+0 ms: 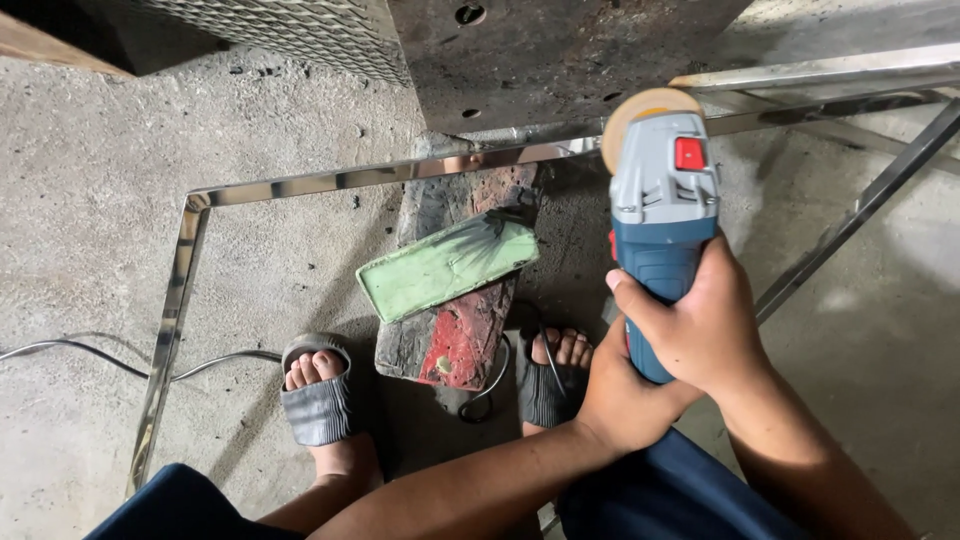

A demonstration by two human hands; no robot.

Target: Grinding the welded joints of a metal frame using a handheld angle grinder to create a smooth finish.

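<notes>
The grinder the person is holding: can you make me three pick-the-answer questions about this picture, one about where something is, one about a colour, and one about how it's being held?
1. Where does the green bar lie?
A. on the worn red-and-black block
B. in a hand
C. on a sandal

2. What colour is the button on the grinder?
A. yellow
B. red
C. white

3. How is the grinder held?
A. lying on the floor
B. by one hand
C. by both hands

Answers: 1 A, the bar rests across the block. 2 B, it shows red on the grey head. 3 C, the right hand wraps the blue body and the left hand cups it below.
</notes>
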